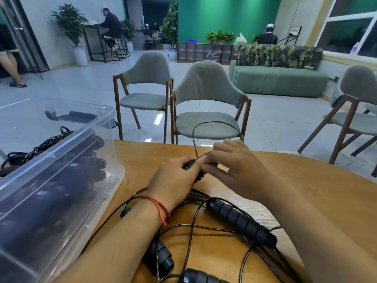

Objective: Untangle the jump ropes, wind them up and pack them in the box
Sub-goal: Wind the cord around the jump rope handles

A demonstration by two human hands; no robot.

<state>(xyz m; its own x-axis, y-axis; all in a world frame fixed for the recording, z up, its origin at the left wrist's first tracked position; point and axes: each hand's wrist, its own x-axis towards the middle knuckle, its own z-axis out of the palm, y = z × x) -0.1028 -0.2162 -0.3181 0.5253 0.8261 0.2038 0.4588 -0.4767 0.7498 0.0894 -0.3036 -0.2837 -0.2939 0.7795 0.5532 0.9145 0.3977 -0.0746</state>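
My left hand grips a pair of black ribbed jump-rope handles at the middle of the wooden table. My right hand pinches the thin black rope, which arcs up in a loop above the handles. Coils of rope are wound around the handles under my fingers. Loose black cable tangles over the table near me, with three more ribbed handles: one at the right, one beneath my left forearm, one at the bottom edge. The clear plastic box stands at the left and holds wound ropes.
Two grey chairs stand just beyond the table's far edge, another at the right. A green sofa sits further back. People sit at the back of the room and one stands at the far left.
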